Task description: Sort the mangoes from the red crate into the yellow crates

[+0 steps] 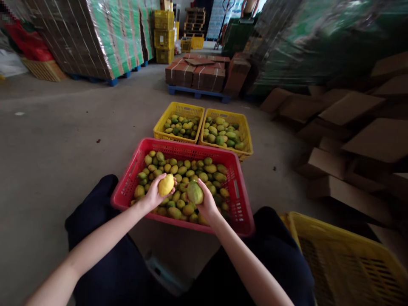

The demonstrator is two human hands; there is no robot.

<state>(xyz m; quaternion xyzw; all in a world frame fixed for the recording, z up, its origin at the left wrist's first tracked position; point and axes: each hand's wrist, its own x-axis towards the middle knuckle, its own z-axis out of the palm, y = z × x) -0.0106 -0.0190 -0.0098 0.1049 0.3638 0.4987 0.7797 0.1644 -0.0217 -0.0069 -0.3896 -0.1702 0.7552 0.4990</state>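
A yellow lemon (166, 185) rests in my left hand (155, 193), the fingers curled round it. My right hand (207, 200) grips a larger green-striped lemon (195, 192) from its right side, thumb on top. Both fruits are held above a red plastic crate (245, 212) that stands between my knees. Inside it lie many green and yellow lemons (174, 212), some hidden beneath my hands and forearms.
Two yellow crates of similar fruit, a left one (179, 106) and a right one (247, 140), stand just beyond. Another yellow crate (338, 238) is at lower right. Cardboard boxes (350, 106) pile up on the right. Flattened cartons (208, 78) sit on a blue pallet (197, 93) ahead.
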